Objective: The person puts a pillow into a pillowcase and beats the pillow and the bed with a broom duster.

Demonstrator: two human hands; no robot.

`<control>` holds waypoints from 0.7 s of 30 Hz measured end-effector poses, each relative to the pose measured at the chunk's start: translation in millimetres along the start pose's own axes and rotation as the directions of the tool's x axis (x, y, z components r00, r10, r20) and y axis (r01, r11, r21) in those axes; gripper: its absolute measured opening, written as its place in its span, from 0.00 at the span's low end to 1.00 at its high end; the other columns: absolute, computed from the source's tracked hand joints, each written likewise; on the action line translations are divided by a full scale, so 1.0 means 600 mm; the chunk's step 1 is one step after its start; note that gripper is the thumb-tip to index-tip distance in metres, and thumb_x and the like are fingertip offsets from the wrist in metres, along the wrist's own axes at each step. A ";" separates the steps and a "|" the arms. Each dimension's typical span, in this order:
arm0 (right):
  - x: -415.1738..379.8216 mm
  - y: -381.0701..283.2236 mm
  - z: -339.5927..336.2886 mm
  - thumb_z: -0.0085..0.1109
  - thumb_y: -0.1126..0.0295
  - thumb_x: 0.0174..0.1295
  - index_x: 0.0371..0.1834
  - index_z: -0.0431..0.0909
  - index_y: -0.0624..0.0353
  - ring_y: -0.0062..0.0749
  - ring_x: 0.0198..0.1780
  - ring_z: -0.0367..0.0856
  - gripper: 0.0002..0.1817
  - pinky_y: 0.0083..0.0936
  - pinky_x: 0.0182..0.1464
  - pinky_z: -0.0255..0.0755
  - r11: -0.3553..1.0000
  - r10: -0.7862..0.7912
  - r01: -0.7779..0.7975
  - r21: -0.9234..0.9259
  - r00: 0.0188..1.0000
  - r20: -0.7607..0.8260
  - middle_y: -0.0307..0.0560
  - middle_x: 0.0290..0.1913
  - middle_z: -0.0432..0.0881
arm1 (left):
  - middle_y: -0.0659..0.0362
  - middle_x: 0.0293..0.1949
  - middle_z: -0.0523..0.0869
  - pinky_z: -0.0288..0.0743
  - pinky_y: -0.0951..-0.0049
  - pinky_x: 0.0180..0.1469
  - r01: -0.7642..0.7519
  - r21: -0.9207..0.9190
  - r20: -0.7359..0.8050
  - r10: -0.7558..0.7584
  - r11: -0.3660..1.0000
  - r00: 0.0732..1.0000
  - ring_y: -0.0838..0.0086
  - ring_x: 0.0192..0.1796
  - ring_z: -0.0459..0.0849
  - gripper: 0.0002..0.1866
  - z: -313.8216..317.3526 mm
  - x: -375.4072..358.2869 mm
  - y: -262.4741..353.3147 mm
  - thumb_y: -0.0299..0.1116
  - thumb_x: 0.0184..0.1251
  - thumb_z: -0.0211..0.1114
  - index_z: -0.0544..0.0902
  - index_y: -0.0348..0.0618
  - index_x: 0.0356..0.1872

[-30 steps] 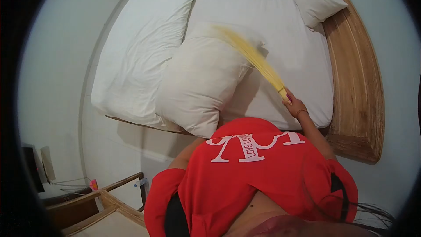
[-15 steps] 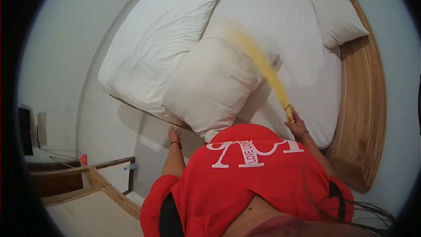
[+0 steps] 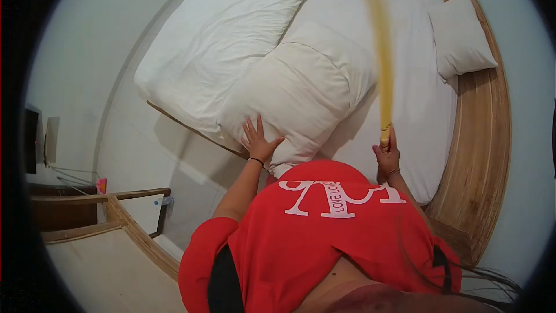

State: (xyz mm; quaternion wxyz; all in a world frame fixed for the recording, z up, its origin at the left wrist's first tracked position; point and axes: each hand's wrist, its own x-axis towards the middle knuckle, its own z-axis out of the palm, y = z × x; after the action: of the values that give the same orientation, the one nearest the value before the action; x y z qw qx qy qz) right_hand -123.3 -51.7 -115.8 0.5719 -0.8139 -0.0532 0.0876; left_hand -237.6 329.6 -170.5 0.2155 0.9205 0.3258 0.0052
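Right hand [image 3: 387, 156] grips the yellow broom [image 3: 383, 64] by its handle end, fingers wrapped around, thumb on the inner side. The broom points up and away from the person, over the bed; its far part is blurred and its tip runs off the top of the view. Whether the bristles touch the white sheet [image 3: 412, 116]: cannot tell.

Left hand [image 3: 260, 142] is unclenched, grasping nothing, fingers fanned out at the near end of the large pillow [image 3: 301, 90]. Looks laid on the fabric; how hard it presses, cannot tell. Dark band [image 3: 255, 160] on the left wrist, thin bracelet [image 3: 394, 171] on the right.

Large pillow lies at the near side of the bed, rumpled, between the white duvet [image 3: 214, 29] on the left and the bare stretch of sheet on the right. Broom passes just right of it. Small pillow [image 3: 461, 37] rests farther off, against the wooden headboard [image 3: 472, 127].

Person wears a red top [image 3: 313, 255] with white lettering. Lower left: wood-framed furniture [image 3: 133, 226], a small bottle [image 3: 165, 201] near its corner, a pink item [image 3: 102, 185] too small to identify.
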 end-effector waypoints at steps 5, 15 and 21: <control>-0.021 -0.017 0.010 0.63 0.62 0.53 0.70 0.53 0.33 0.45 0.45 0.80 0.41 0.35 0.45 0.74 0.640 0.313 0.298 -0.708 0.741 0.594 0.52 0.46 0.79 | 0.50 0.73 0.35 0.34 0.31 0.64 -0.009 0.066 -0.019 0.011 0.998 1.000 0.51 0.74 0.30 0.63 0.009 0.005 -0.006 0.71 0.35 0.67 0.41 0.65 0.72; -0.017 -0.038 -0.014 0.65 0.61 0.53 0.70 0.56 0.37 0.43 0.42 0.80 0.40 0.32 0.43 0.75 0.727 0.035 0.294 -0.621 0.887 0.461 0.50 0.41 0.79 | 0.49 0.73 0.37 0.37 0.30 0.63 -0.031 0.085 -0.013 0.032 0.996 0.999 0.50 0.74 0.32 0.63 0.019 -0.002 -0.015 0.71 0.35 0.66 0.41 0.65 0.72; -0.001 -0.044 0.010 0.62 0.59 0.55 0.70 0.56 0.37 0.44 0.44 0.80 0.38 0.34 0.46 0.74 0.911 -0.214 0.257 -0.321 0.963 0.163 0.49 0.43 0.80 | 0.50 0.73 0.36 0.37 0.29 0.62 -0.040 0.078 -0.033 0.043 0.996 0.999 0.50 0.74 0.33 0.62 0.021 -0.007 -0.020 0.71 0.35 0.66 0.41 0.65 0.72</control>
State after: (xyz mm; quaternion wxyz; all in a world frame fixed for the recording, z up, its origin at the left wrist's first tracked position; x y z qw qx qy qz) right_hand -124.7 -37.1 -93.0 0.4250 -0.8808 -0.2007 0.0578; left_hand -246.2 330.5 -186.1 0.1738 0.9346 0.3101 0.0129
